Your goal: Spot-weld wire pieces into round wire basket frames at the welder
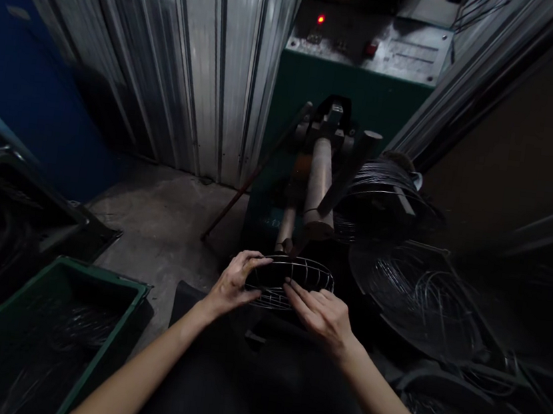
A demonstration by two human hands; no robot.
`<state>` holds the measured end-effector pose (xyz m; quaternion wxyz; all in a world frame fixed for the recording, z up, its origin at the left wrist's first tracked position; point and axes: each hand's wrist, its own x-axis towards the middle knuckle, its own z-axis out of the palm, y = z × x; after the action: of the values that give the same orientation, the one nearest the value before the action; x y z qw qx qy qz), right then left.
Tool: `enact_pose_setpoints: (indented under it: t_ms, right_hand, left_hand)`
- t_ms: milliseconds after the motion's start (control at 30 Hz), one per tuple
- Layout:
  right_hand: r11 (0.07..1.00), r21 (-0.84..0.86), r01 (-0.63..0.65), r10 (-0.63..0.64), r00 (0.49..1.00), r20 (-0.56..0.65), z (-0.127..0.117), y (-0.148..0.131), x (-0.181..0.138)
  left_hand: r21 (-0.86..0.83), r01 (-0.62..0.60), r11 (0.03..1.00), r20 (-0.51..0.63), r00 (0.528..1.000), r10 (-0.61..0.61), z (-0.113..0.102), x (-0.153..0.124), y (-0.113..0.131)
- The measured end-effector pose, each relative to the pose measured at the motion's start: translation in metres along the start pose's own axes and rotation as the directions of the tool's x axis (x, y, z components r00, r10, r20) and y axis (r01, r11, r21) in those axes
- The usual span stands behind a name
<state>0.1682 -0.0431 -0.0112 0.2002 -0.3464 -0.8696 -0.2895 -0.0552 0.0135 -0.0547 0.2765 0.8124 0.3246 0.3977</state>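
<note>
Between my two hands is a round wire basket (305, 272) of thin metal rods, just in front of the arms of a green machine (293, 75). Its left side is gripped by my left hand (237, 279), with the thumb and fingers around the rim. My right hand (321, 312) is at the right front of the basket, its index finger reaching over the wires and the other fingers curled. Whether a separate small wire sits at my right fingertips is too dark to tell. A thick metal cylinder arm (321, 179) of the machine ends right above the basket.
A green crate (60, 268) with thin wire pieces stands at lower left. On the right are coiled wire rings (386, 177), a dark basin (385, 308) of wire and a tub (436, 381) of small metal parts. A rod (254, 177) leans left of the machine.
</note>
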Motion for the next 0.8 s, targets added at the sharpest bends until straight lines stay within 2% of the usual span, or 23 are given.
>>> enact_pose_setpoints:
  t_ms: [400,533,600,667,733,767,800]
  right_hand:
    - [1.0,-0.005,0.002,-0.002,1.0,-0.018,0.017,0.007,0.002]
    - [0.997,0.027,-0.068,0.067,0.996,0.051,0.022,0.003,0.009]
    - [0.992,0.05,-0.117,0.111,0.988,0.109,0.015,0.001,0.009]
    - [0.975,0.08,-0.206,0.193,0.971,0.142,-0.001,-0.005,-0.004]
    - [0.913,0.105,-0.395,0.377,0.913,0.153,-0.027,-0.019,-0.04]
    - [0.842,0.1,-0.531,0.514,0.844,0.152,-0.041,-0.028,-0.067]
    - [0.716,0.075,-0.694,0.675,0.716,0.179,-0.055,-0.037,-0.099]
  left_hand:
    - [0.049,-0.08,0.996,0.02,0.997,0.079,-0.008,0.019,-0.014]
    - [0.043,-0.102,0.994,0.034,0.994,0.101,-0.01,0.015,-0.017]
    - [0.037,-0.097,0.995,-0.016,0.995,0.097,-0.009,0.012,-0.022]
    - [0.037,-0.036,0.999,-0.084,0.996,0.039,-0.005,0.009,-0.028]
    - [0.02,0.04,0.999,-0.128,0.991,-0.038,0.001,0.005,-0.033]
    - [0.001,0.063,0.998,-0.137,0.989,-0.063,0.003,0.003,-0.034]
    - [-0.023,0.074,0.997,-0.143,0.987,-0.076,0.006,0.001,-0.034]
